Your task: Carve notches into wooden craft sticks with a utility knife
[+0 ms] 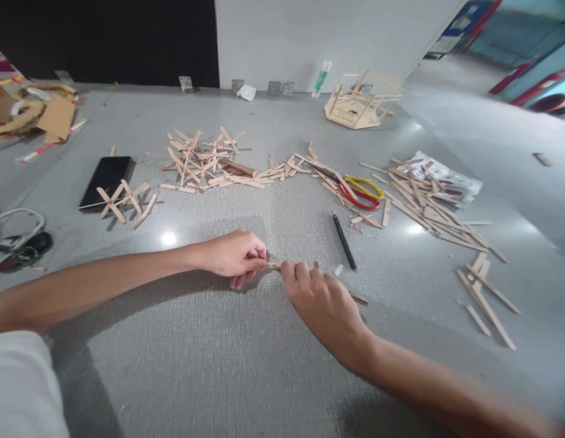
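Between my hands is a short wooden stick (274,266), its middle bare and its ends covered by fingers. My left hand (239,255) is closed, pinching the left end between thumb and fingertips. From the other side my right hand (321,295) curls around the right end, knuckles up; what else lies inside the fist is hidden. A thin dark and gold-coloured object (359,300) shows just beyond the right hand, and I cannot tell whether it is held or lies on the table. A black pen-like tool (344,241) lies beyond that hand, beside a small pale scrap (338,269).
Loose craft sticks (200,161) are heaped at the back, with more (428,207) at the right. Scissors (362,193) with red and yellow handles lie among them. A stick-built frame (362,103) stands behind. Crossed sticks (122,201) touch a black phone (106,179) at left.
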The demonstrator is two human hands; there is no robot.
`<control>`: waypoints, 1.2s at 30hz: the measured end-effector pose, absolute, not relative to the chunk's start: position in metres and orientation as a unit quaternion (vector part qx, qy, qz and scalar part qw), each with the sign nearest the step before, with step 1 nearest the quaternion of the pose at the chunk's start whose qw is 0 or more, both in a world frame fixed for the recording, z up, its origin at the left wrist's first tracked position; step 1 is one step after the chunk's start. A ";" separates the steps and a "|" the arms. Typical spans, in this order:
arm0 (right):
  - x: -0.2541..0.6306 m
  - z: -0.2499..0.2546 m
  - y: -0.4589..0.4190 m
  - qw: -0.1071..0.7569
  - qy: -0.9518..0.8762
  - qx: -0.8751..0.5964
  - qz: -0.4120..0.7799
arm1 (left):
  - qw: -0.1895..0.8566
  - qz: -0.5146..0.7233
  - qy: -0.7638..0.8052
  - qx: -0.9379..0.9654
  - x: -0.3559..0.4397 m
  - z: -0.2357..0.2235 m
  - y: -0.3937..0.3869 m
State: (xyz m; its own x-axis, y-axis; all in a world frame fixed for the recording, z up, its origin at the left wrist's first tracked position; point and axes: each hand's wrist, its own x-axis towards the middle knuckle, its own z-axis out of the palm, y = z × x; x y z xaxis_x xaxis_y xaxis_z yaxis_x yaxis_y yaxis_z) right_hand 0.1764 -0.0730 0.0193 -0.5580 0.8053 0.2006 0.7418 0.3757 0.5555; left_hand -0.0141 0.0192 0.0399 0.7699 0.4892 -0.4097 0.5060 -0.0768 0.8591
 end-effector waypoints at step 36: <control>0.188 0.018 -0.066 -0.022 0.871 0.465 0.158 | 0.602 -0.008 0.347 0.719 -0.015 0.043 0.018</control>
